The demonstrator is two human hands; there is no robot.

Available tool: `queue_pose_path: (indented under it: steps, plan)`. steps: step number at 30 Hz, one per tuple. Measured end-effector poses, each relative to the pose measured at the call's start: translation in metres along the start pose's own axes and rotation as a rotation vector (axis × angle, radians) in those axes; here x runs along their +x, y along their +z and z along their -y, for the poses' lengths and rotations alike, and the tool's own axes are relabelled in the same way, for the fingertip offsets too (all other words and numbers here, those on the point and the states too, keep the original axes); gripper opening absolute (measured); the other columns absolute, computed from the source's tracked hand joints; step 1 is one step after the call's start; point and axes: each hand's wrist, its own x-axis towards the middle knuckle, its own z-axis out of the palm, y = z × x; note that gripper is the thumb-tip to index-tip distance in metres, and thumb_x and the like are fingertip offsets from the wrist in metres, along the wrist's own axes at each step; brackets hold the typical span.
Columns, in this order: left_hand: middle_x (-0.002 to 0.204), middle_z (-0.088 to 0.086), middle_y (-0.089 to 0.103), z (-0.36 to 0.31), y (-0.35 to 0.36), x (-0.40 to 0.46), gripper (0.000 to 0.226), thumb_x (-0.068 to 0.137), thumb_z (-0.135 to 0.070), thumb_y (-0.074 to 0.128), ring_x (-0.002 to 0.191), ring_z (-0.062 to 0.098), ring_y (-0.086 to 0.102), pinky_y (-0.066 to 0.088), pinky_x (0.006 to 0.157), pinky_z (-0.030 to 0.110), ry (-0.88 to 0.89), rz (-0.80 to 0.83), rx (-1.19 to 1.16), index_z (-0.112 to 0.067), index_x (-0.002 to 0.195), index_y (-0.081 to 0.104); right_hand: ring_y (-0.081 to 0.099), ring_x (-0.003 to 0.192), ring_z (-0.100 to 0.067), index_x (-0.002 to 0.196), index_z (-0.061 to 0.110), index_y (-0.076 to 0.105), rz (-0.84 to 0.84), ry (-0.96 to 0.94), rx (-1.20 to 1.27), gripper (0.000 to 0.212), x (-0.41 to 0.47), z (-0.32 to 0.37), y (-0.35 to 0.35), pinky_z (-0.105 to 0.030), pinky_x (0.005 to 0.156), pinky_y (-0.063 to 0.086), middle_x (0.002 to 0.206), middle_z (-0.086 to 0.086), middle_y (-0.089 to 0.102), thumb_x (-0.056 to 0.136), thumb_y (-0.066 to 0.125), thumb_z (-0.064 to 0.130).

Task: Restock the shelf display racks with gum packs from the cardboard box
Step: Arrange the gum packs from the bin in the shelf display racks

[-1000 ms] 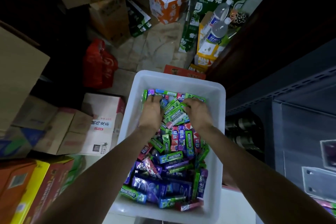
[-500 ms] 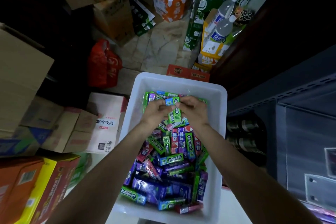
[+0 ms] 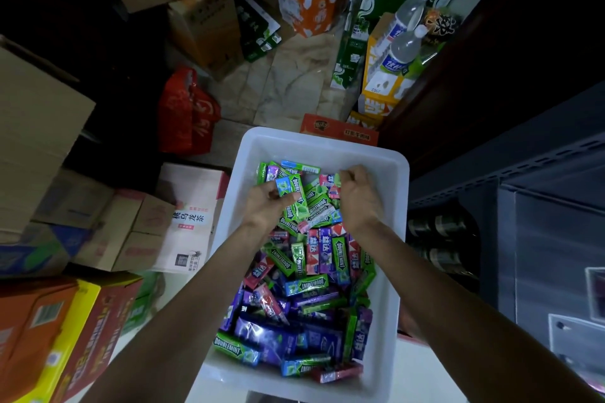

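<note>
- Left hand (image 3: 266, 206): fingers curled round green and blue gum packs (image 3: 296, 195), lifted just above the pile.
- Right hand (image 3: 358, 198): fingers curled among loose packs; whether it grips one, cannot tell.
- Both work inside the white plastic tub (image 3: 397, 239).

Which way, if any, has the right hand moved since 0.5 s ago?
Yes. The right hand has shifted right, toward the right wall of the white tub, parting from the left hand, which holds a green Doublemint pack.

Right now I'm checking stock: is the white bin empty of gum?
No, the white bin is heaped with gum packs, and the left hand grips green ones.
</note>
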Motion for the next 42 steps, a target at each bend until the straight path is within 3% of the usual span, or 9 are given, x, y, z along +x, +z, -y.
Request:
queue_pose_path:
  steps: [8,11,15,18,21,26,30,35,42]
  plan:
    - [0.079,0.008,0.044,0.003,-0.005,-0.009,0.033,0.080,-0.023,0.073,0.081,0.018,0.047,0.049,0.091,0.045,-0.012,0.001,-0.077,-0.007,0.076,0.044,0.052,0.111,-0.025,0.121,0.012,0.048,-0.017,-0.141,0.053,0.032,-0.002,-0.003,-0.016,-0.035,0.094,0.042,0.118,-0.007,0.054,0.091,0.057,0.019]
    - [0.088,0.006,0.051,0.000,-0.007,-0.020,0.035,0.077,-0.028,0.076,0.083,0.018,0.052,0.049,0.091,0.048,0.011,-0.003,-0.125,-0.006,0.097,0.058,0.059,0.090,-0.025,0.103,0.013,0.051,-0.104,-0.141,0.348,0.028,-0.012,0.004,-0.034,-0.037,0.079,0.048,0.100,-0.007,0.060,0.085,0.066,0.028]
    - [0.087,0.005,0.046,-0.013,-0.010,-0.048,0.026,0.080,-0.024,0.073,0.080,0.019,0.050,0.052,0.077,0.037,0.097,-0.028,-0.194,-0.007,0.092,0.057,0.061,0.075,-0.017,0.088,0.012,0.060,-0.100,-0.076,0.801,0.025,-0.034,0.013,-0.064,-0.033,0.067,0.047,0.079,-0.002,0.064,0.076,0.076,0.028]
    - [0.094,0.007,0.052,-0.025,-0.012,-0.075,0.038,0.077,-0.023,0.076,0.080,0.022,0.056,0.054,0.074,0.037,0.144,-0.004,-0.297,0.003,0.099,0.059,0.064,0.070,-0.017,0.080,0.011,0.067,-0.057,-0.036,1.083,0.011,-0.060,0.013,-0.089,-0.034,0.069,0.050,0.071,0.000,0.067,0.077,0.075,0.019]
    - [0.094,0.014,0.060,-0.039,-0.013,-0.116,0.016,0.081,-0.013,0.071,0.077,0.019,0.061,0.051,0.059,0.021,0.227,0.010,-0.336,-0.013,0.096,0.064,0.067,0.080,-0.024,0.075,0.014,0.069,0.001,-0.001,1.258,0.008,-0.096,0.006,-0.111,-0.042,0.078,0.053,0.078,-0.007,0.070,0.083,0.069,0.014]
    - [0.094,0.010,0.058,-0.046,0.000,-0.189,0.048,0.080,-0.013,0.073,0.080,0.016,0.060,0.050,0.057,0.020,0.349,0.055,-0.308,-0.033,0.120,0.053,0.066,0.069,-0.007,0.094,0.008,0.070,0.026,0.069,1.413,0.015,-0.173,-0.020,-0.143,-0.022,0.056,0.054,0.078,0.002,0.068,0.090,0.061,0.020]
    - [0.079,0.000,0.051,-0.048,0.028,-0.244,0.039,0.081,-0.008,0.070,0.062,-0.001,0.057,0.047,0.052,0.017,0.422,0.144,-0.274,-0.022,0.116,0.059,0.067,0.082,-0.017,0.086,0.015,0.069,-0.034,0.119,1.415,0.005,-0.228,-0.052,-0.152,-0.027,0.060,0.055,0.085,-0.005,0.071,0.086,0.066,0.019]
    - [0.080,-0.001,0.062,-0.047,0.075,-0.296,0.034,0.082,-0.001,0.068,0.058,-0.004,0.060,0.047,0.048,0.015,0.491,0.278,-0.231,-0.014,0.112,0.056,0.064,0.062,-0.003,0.077,0.012,0.063,-0.177,0.152,1.417,0.009,-0.291,-0.106,-0.160,-0.019,0.063,0.050,0.063,0.005,0.069,0.083,0.067,0.007]
    - [0.093,0.007,0.068,-0.051,0.148,-0.334,0.032,0.081,-0.006,0.071,0.090,0.026,0.066,0.056,0.079,0.046,0.563,0.312,-0.143,-0.031,0.094,0.055,0.066,0.065,-0.014,0.075,0.007,0.055,-0.274,0.261,1.491,0.015,-0.348,-0.193,-0.158,-0.023,0.059,0.057,0.076,-0.011,0.063,0.083,0.065,-0.003]
